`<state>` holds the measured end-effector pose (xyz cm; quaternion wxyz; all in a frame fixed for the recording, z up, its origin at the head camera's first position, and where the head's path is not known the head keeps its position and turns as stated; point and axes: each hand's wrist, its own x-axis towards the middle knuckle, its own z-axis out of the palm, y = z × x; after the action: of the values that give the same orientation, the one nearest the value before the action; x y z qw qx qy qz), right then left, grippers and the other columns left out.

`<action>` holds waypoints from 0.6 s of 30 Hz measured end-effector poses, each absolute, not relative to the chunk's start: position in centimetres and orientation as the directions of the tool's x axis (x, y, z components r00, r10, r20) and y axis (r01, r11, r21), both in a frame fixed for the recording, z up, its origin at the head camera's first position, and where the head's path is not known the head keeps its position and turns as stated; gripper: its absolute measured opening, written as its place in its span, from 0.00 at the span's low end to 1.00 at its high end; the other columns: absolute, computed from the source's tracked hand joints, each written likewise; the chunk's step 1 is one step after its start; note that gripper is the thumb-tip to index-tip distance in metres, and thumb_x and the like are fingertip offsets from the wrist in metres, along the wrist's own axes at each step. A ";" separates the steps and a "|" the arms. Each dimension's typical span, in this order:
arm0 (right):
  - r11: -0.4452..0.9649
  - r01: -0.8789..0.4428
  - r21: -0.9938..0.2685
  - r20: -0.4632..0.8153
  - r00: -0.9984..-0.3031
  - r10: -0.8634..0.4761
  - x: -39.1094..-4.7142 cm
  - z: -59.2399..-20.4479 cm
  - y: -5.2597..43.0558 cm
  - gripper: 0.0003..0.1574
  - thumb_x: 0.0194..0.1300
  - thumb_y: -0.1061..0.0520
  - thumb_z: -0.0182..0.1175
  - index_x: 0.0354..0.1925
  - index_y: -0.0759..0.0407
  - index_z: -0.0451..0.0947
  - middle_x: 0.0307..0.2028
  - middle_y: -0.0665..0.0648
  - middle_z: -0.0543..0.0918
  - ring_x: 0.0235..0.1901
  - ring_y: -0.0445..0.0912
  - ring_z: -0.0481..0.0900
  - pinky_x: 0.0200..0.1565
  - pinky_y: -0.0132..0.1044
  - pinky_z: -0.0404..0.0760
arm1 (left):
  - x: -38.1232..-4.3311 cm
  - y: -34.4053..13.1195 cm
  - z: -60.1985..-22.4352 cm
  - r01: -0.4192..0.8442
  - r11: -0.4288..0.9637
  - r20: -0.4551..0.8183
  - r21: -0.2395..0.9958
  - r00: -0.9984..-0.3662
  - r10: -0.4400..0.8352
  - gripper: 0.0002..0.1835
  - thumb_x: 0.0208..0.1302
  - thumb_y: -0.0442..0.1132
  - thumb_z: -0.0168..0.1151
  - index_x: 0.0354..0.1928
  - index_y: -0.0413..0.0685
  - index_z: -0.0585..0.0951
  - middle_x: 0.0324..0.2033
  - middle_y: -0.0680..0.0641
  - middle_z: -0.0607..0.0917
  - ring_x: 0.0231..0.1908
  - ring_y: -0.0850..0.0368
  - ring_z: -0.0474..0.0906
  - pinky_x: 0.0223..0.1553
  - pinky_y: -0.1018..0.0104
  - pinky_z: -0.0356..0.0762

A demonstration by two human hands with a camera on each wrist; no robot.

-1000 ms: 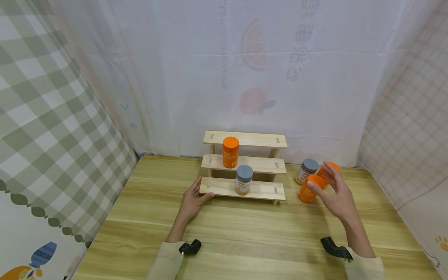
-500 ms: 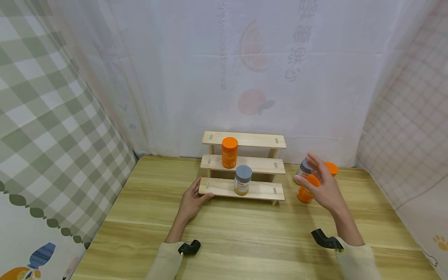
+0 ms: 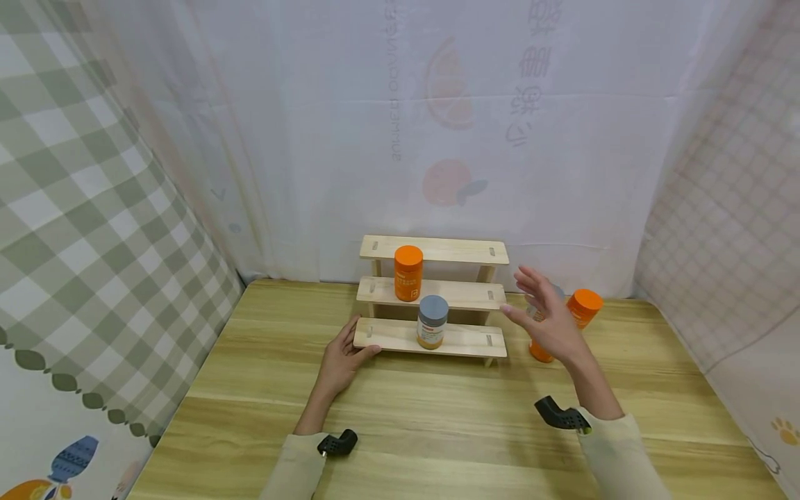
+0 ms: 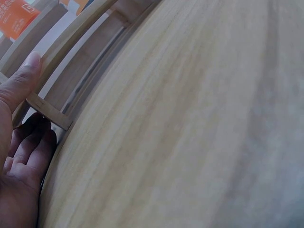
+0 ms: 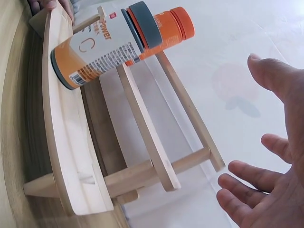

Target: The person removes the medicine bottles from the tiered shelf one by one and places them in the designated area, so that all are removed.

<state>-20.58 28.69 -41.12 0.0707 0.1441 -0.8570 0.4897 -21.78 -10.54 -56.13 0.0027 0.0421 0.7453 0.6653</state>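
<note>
A three-tier wooden display rack (image 3: pixel 465 338) stands mid-table. My left hand (image 3: pixel 339 362) grips the left end of its lowest shelf; in the left wrist view the thumb lies on the shelf and the fingers (image 4: pixel 33 152) reach beneath it. On that shelf stands a grey-lidded jar (image 3: pixel 432 323), and an orange jar (image 3: pixel 408 274) stands on the middle shelf. My right hand (image 3: pixel 553 332), fingers spread and holding nothing, hovers between the rack's right end and the jars beside it. It hides much of a second grey-lidded jar (image 3: pixel 534 311) and an orange jar (image 3: pixel 540 352).
Another orange jar (image 3: pixel 584 307) stands behind the right hand, partly covered. A white curtain (image 3: pixel 300 173) hangs close behind the rack. Checked cloth (image 3: pixel 112 208) bounds the wooden table (image 3: pixel 437 423) on the left, and a patterned cloth (image 3: pixel 731 243) on the right.
My right hand has moved left from over the orange jars toward the rack's right end, carrying nothing. The left hand keeps its grip on the rack, and the jars stay in place.
</note>
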 end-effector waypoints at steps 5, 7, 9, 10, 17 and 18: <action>0.462 -0.332 -0.822 0.264 -0.942 -0.207 -21.2 -41.1 27.9 0.50 0.73 0.56 0.64 0.82 0.53 0.49 0.77 0.69 0.60 0.76 0.65 0.58 0.74 0.68 0.57 | -21.8 -10.5 -56.1 0.058 0.109 0.051 0.992 -0.996 0.069 0.50 0.60 0.45 0.77 0.81 0.54 0.59 0.71 0.42 0.75 0.72 0.47 0.71 0.69 0.53 0.75; 0.453 -0.335 -0.826 0.263 -0.940 -0.216 -21.3 -41.1 27.6 0.50 0.73 0.56 0.64 0.82 0.55 0.49 0.77 0.69 0.60 0.76 0.65 0.58 0.74 0.68 0.56 | -21.7 -10.5 -56.0 0.060 0.108 0.052 0.992 -0.996 0.072 0.50 0.61 0.45 0.76 0.81 0.53 0.59 0.72 0.42 0.74 0.72 0.47 0.70 0.69 0.53 0.75; 0.442 -0.331 -0.834 0.256 -0.941 -0.221 -21.5 -41.1 27.3 0.50 0.73 0.56 0.64 0.82 0.56 0.49 0.77 0.69 0.61 0.76 0.65 0.58 0.75 0.68 0.56 | -21.7 -10.5 -55.9 0.061 0.110 0.053 0.992 -0.996 0.073 0.50 0.61 0.45 0.76 0.81 0.53 0.59 0.73 0.42 0.72 0.73 0.47 0.70 0.69 0.53 0.74; 0.439 -0.329 -0.836 0.251 -0.941 -0.226 -21.6 -41.1 27.1 0.50 0.73 0.56 0.64 0.82 0.56 0.48 0.77 0.69 0.61 0.76 0.65 0.58 0.75 0.68 0.56 | -21.7 -10.5 -55.9 0.061 0.111 0.053 0.992 -0.996 0.073 0.50 0.61 0.45 0.76 0.81 0.53 0.59 0.73 0.42 0.72 0.73 0.47 0.69 0.69 0.53 0.74; 0.428 -0.277 -0.861 0.186 -0.952 -0.242 -22.4 -41.4 26.0 0.50 0.73 0.51 0.65 0.82 0.49 0.49 0.77 0.65 0.62 0.77 0.61 0.59 0.77 0.63 0.58 | -21.7 -10.5 -55.9 0.057 0.112 0.049 0.992 -0.996 0.074 0.50 0.61 0.46 0.76 0.81 0.54 0.59 0.73 0.42 0.72 0.73 0.47 0.69 0.69 0.51 0.74; 0.425 -0.278 -0.862 0.184 -0.951 -0.250 -22.5 -41.5 25.8 0.50 0.73 0.51 0.64 0.82 0.49 0.49 0.76 0.66 0.62 0.77 0.62 0.59 0.77 0.63 0.58 | -21.6 -10.5 -55.9 0.057 0.111 0.049 0.992 -0.996 0.075 0.50 0.61 0.46 0.76 0.81 0.54 0.59 0.73 0.42 0.72 0.73 0.47 0.69 0.69 0.51 0.74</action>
<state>-22.51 25.83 -41.46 0.0139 0.1565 -0.8438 0.5131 -21.65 -10.53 -55.91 0.0069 0.0442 0.7452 0.6654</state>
